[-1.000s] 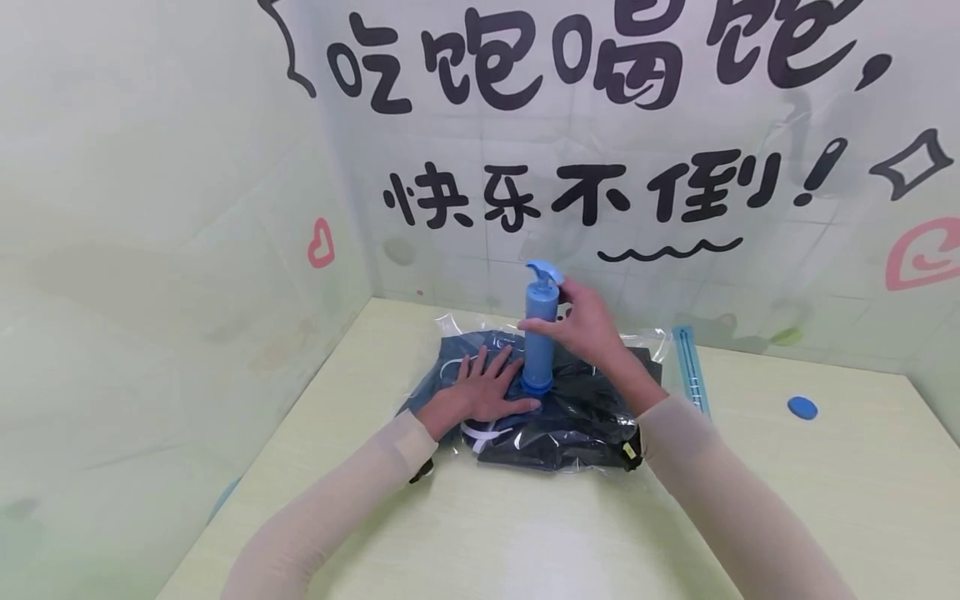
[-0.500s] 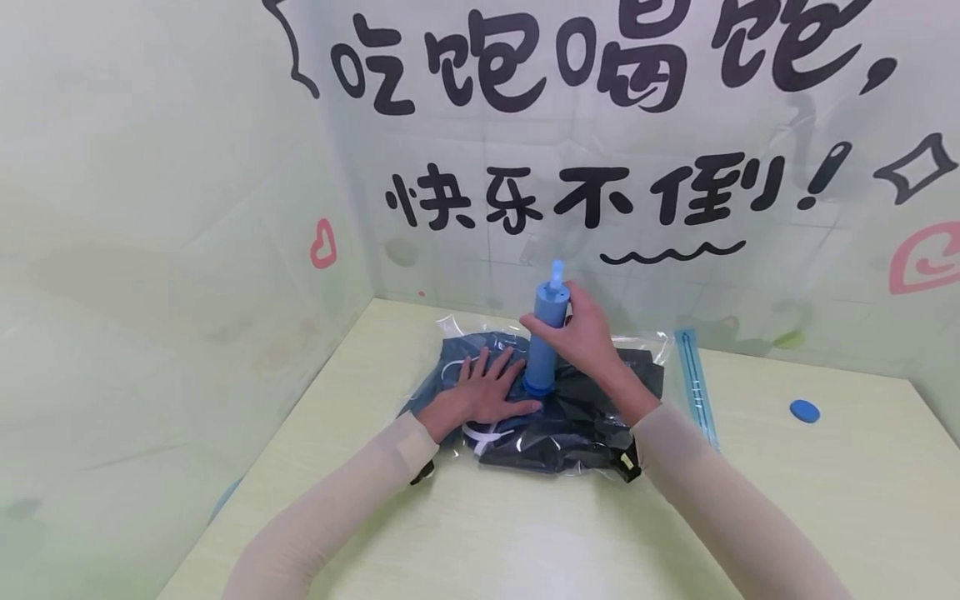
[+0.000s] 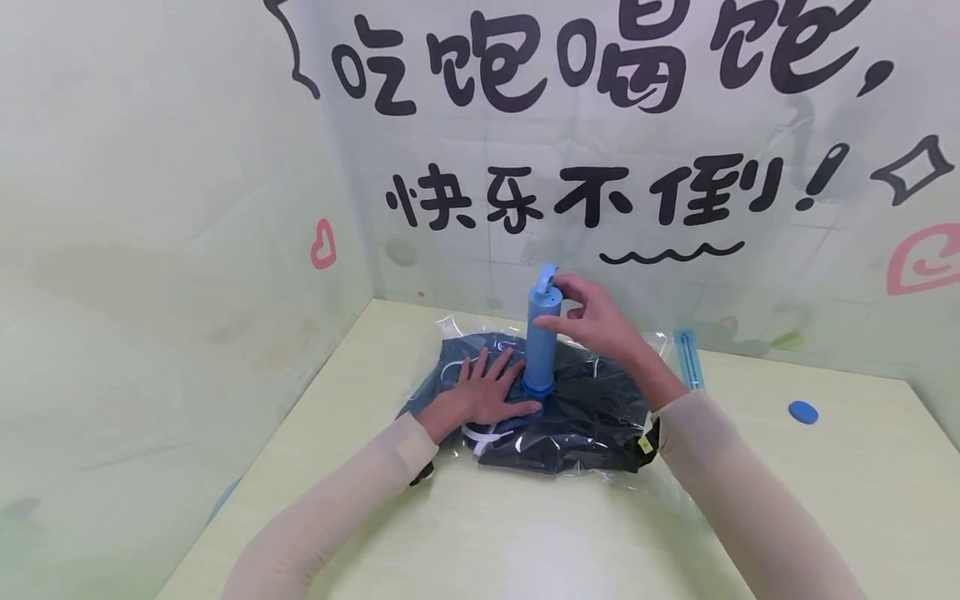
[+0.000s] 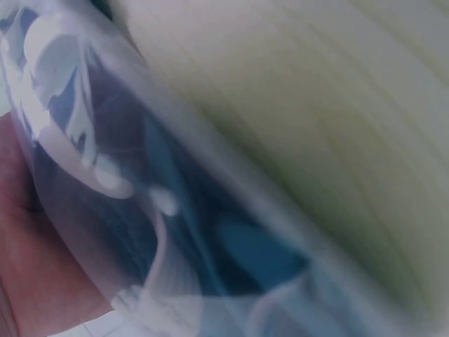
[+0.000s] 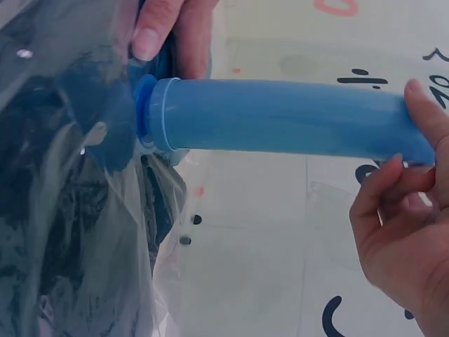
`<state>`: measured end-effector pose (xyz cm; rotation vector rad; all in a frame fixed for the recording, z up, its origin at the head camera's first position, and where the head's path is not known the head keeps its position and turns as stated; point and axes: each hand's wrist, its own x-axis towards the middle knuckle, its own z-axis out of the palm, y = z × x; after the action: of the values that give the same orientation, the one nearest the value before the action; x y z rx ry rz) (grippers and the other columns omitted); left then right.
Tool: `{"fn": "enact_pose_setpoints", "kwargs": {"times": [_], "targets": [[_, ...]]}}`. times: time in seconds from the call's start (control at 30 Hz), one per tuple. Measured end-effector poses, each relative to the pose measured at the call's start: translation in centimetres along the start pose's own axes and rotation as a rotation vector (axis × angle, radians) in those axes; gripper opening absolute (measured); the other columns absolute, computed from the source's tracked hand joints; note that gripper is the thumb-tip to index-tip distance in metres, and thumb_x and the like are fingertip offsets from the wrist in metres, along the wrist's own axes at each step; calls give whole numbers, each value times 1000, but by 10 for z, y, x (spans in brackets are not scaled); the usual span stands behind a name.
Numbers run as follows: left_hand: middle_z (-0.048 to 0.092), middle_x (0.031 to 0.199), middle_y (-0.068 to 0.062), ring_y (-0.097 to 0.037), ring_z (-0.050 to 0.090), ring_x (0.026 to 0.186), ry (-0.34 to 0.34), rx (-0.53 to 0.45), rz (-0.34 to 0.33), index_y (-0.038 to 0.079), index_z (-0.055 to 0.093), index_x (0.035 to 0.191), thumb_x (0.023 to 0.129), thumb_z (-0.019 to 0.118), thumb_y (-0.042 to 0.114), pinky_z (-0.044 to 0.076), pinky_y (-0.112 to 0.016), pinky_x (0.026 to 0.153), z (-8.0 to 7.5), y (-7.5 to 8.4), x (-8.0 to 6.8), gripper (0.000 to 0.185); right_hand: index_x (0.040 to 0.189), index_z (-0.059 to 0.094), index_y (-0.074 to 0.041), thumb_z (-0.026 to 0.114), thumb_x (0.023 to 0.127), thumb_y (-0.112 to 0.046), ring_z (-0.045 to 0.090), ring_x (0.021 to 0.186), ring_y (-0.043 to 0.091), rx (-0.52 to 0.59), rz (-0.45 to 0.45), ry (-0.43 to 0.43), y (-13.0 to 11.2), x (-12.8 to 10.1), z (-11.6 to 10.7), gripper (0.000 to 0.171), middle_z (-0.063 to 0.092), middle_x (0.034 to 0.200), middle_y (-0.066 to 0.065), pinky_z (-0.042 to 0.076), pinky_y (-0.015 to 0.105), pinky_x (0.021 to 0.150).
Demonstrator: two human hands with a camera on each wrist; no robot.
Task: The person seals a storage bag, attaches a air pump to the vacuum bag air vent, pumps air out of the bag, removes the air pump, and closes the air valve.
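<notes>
Pale green sheeting (image 3: 172, 208) with a printed pattern covers both walls of the corner, and the far one carries large black Chinese characters: 吃饱喝饱 along the top, 快乐不倒! beneath, with a wavy black line under that, pink hearts at the sides and a black four-pointed star outline at the right. Below it spreads a light yellow-green table (image 3: 525, 533).

On the table, toward the far corner, lies a clear plastic vacuum bag (image 3: 570, 421) holding folded dark clothing with white lines on it; the film shows wrinkled and close against the cloth. A blue hand pump (image 3: 540, 333) stands upright on the bag, its flared base seated on the bag's top face.

Sleeves of beige cloth cover both forearms. The left hand (image 3: 483, 392) lies flat on the bag just left of the pump's base, fingers spread and straight, thumb reaching toward the base. The right hand (image 3: 592, 321) is at the top of the pump, fingers and thumb pinching round its upper end.

To the right of the bag a light blue sealing strip (image 3: 688, 358) lies lengthwise on the table. Farther right, well apart, sits a small round blue cap (image 3: 802, 411).
</notes>
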<state>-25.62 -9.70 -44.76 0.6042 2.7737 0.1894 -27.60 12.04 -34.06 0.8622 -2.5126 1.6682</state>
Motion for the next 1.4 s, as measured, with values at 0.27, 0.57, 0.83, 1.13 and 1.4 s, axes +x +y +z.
{"fn": "enact_pose_setpoints", "kwargs": {"times": [0.27, 0.57, 0.83, 1.13, 1.4], "targets": [[1, 170, -4, -41, -5, 151, 0, 55, -19, 25, 15, 165, 96, 37, 77, 4, -62, 116, -3, 6, -4, 90, 118, 52, -2, 87, 83, -30, 54, 96, 30, -172, 23, 223, 2, 0, 15, 57, 58, 111, 10, 47, 40, 77], [2, 170, -5, -41, -4, 151, 8, 52, -14, 24, 16, 165, 95, 37, 78, 3, -62, 116, -4, 4, -3, 91, 122, 47, -2, 87, 82, -38, 57, 93, 36, -266, 76, 359, 1, -1, 30, 67, 58, 109, 14, 47, 42, 75], [4, 170, -6, -43, -2, 151, 13, 37, 0, 23, 16, 165, 95, 34, 79, 4, -63, 116, -2, 0, -1, 92, 132, 49, 2, 84, 85, -40, 57, 92, 30, -279, 107, 382, 2, -2, 33, 72, 59, 116, 17, 49, 44, 75], [2, 170, -6, -42, -4, 151, 3, 47, -9, 23, 14, 166, 95, 37, 78, 3, -62, 116, -4, 2, 0, 92, 135, 52, 3, 81, 88, -41, 59, 92, 31, -241, 130, 313, 8, -2, 24, 70, 58, 122, 17, 51, 44, 76], [1, 170, -5, -41, -4, 151, -2, 44, -9, 24, 15, 166, 95, 37, 78, 2, -62, 116, -3, 2, 0, 92, 145, 46, -4, 77, 93, -16, 63, 110, 28, 34, 4, 92, 6, -2, 13, 62, 59, 136, 14, 51, 37, 77]]}}
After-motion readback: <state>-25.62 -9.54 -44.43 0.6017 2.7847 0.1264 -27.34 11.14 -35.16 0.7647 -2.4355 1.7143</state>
